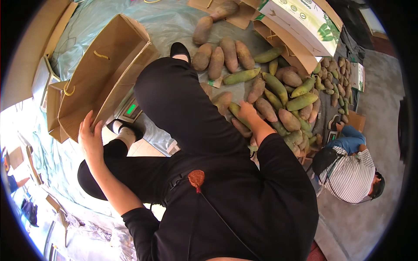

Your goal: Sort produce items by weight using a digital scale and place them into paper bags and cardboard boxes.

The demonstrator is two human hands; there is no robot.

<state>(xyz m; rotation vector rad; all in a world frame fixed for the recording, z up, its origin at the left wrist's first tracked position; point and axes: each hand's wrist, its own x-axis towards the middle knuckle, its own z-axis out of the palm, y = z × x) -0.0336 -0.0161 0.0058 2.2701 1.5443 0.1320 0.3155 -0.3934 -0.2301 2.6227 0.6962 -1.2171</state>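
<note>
My left hand point(90, 141), its fingers stretched and apart, rests against the near edge of a tall open cardboard box point(93, 78) with yellow cord handles. The box lies tipped and stands by a scale point(130, 108) with a lit green display. On the right, my right hand point(249, 114) reaches down into a heap of roots, its fingers curled around a green radish point(237, 111); the fingertips are partly hidden. About it lie brown, soil-covered roots point(266, 109) and more green radishes point(302, 102). A row of brown roots point(216, 62) lies beyond my knee.
A white and green printed carton point(305, 21) stands open at the far right of the heap. Another person point(348, 174) crouches on the right beside a second scale point(332, 136). Plastic sheeting point(87, 26) covers the floor. A further heap of roots point(334, 78) lies behind.
</note>
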